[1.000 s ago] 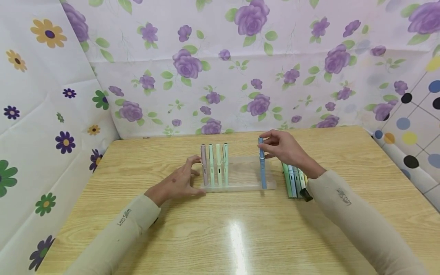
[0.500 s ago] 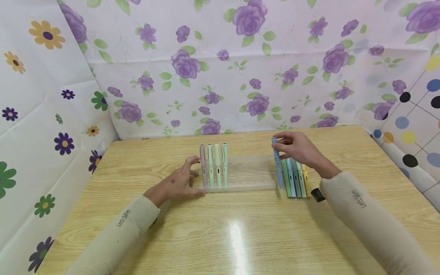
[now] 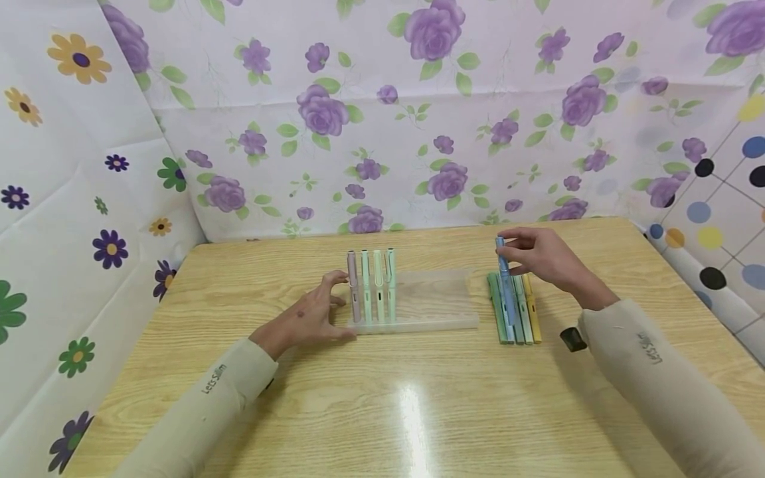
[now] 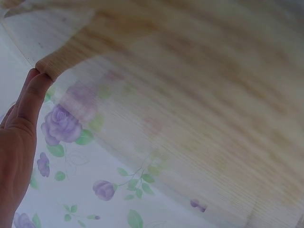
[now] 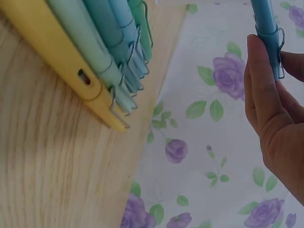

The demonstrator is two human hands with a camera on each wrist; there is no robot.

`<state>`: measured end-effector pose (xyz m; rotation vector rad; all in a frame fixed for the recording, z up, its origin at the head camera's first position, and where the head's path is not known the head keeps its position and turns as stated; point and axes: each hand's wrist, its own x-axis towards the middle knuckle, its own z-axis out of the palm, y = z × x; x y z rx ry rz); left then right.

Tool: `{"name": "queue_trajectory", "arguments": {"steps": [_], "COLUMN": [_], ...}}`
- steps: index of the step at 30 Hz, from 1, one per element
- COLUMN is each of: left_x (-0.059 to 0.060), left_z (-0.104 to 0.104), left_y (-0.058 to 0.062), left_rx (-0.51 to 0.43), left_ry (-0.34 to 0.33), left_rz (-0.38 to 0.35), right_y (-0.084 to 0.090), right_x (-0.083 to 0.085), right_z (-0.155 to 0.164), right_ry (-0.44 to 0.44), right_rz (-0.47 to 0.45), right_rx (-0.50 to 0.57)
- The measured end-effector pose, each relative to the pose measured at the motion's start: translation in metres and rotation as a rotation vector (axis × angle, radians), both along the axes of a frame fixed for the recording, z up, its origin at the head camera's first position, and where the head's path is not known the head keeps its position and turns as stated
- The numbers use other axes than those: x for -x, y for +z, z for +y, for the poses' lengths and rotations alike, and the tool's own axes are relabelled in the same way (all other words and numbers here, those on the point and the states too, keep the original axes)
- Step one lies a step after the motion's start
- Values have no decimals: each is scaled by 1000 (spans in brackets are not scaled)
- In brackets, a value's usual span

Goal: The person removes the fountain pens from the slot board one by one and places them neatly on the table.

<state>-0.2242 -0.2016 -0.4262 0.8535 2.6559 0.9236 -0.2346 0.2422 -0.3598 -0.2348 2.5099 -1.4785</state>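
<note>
My right hand pinches a blue pen near its clip end, between thumb and fingertips. The pen hangs nearly upright, in front of a row of pens; in the right wrist view the blue pen shows a metal clip. My left hand holds the left end of a clear pen stand, thumb at the front edge and fingers at the back. In the left wrist view those fingers touch the clear sheet's edge. A mauve pen and several pale green and yellow-green pens stand upright at the stand's left.
Right of the stand lie a green pen, a yellow pen and others side by side on the wooden table. A black wrist device shows at the right cuff. A flowered sheet hangs behind the table.
My right hand has carried the blue pen rightward, from the right end of the stand to over the lying pens. The left hand stays at the stand's left end.
</note>
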Motion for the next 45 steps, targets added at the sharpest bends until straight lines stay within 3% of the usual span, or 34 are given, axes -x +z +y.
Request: {"name": "queue_trajectory", "arguments": {"steps": [33, 45], "left_x": [0, 0], "left_z": [-1, -2], "left_y": [0, -2], "left_rx": [-10, -7], "left_ry": [1, -3], "left_rz": [-21, -2], "right_y": [-31, -47], "right_x": [-9, -11], "right_z": [52, 66], "right_ry": [-127, -133], "right_rz": [-104, -146], "right_rx": [-73, -45]}}
